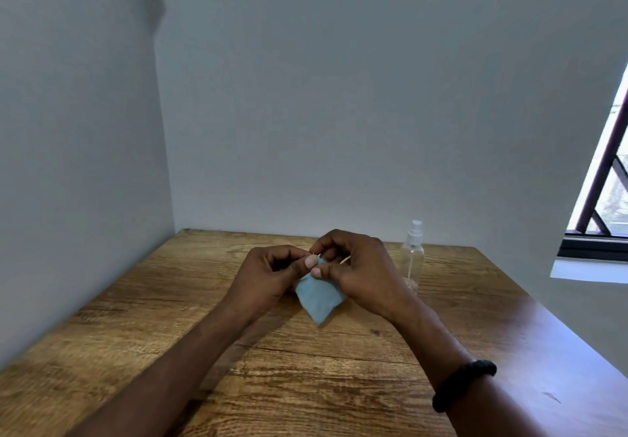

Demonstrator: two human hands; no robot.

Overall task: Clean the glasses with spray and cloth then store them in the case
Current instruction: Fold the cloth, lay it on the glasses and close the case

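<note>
Both my hands meet over the middle of the wooden table. My left hand and my right hand pinch a light blue cloth between thumbs and fingers; its lower corner hangs down toward the table. The glasses are almost fully hidden inside the hands and cloth; only a thin pale temple tip sticks out between them. A clear spray bottle with a white nozzle stands upright just right of my right hand. No case is in view.
The table sits in a corner, with grey walls on the left and behind. A window with dark bars is at the right. A black band circles my right wrist.
</note>
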